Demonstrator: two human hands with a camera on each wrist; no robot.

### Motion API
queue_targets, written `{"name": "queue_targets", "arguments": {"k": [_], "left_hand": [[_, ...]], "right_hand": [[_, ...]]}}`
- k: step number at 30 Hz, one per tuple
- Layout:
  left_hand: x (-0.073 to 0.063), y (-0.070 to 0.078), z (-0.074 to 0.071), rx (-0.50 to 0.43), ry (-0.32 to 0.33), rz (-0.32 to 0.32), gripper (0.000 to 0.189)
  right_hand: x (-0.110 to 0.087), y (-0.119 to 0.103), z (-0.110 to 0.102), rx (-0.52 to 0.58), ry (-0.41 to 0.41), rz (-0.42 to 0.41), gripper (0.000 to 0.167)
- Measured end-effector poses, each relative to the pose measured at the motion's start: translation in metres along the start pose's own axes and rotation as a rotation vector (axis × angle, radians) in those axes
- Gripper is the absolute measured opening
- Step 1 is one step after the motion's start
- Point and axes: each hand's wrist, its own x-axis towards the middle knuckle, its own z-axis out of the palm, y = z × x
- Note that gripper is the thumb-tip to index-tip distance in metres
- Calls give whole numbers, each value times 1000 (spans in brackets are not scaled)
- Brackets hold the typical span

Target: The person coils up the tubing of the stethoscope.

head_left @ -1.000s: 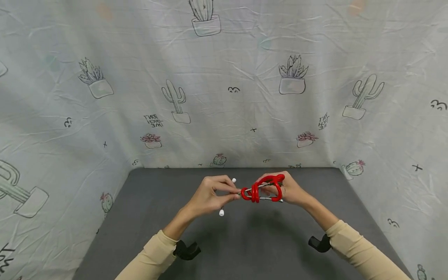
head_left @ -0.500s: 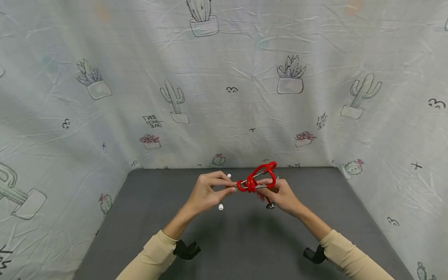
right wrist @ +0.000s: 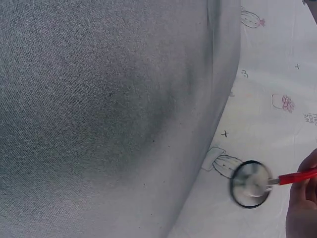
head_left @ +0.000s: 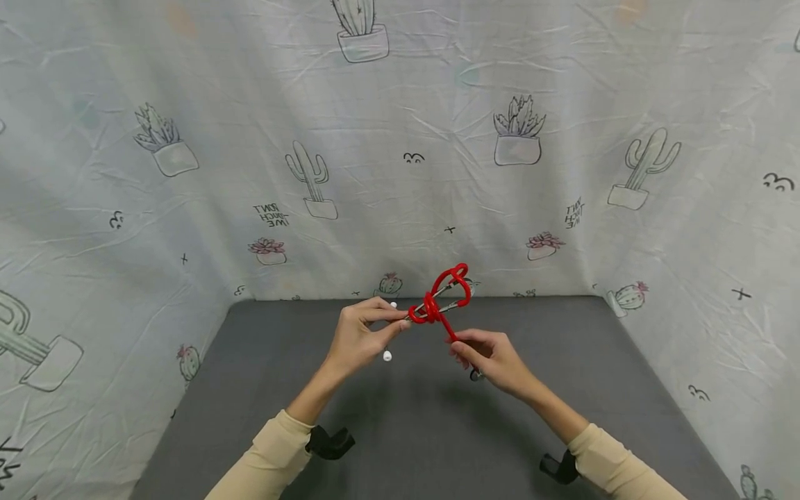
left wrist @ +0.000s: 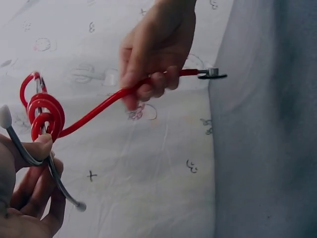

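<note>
A red stethoscope is held up above the table, its tubing wound in coils round its metal ear tubes. My left hand pinches the metal part by the coils between thumb and fingers; the white ear tips stick out on either side of it. My right hand grips the loose end of the red tubing, which runs taut from the coils in the left wrist view. Past the right fingers hangs the round chest piece, with its dark rim and metal body.
A dark grey table lies below both hands. Behind and beside it hangs a pale curtain printed with cactus drawings. Black wrist mounts sit under both forearms.
My right hand has left the looped end, taken the tubing near the chest piece and drawn it down and out from the coils. My left hand has shifted slightly left and up.
</note>
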Motion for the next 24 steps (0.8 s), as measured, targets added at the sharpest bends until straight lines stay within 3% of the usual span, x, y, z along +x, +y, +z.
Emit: {"name": "queue_targets", "arguments": {"k": [6,17,24], "left_hand": [[5,-3,-8,6,57,-38,14],[8,-9,-8,62,79,-114,12],[10,-16,-8,82,90,-146,10]], "right_hand": [[-8,0,1,-38,6,-2,21],[-13,-19,7,-157,36,-76,23],[-10,-41,13,-273,26,-244,27]]}}
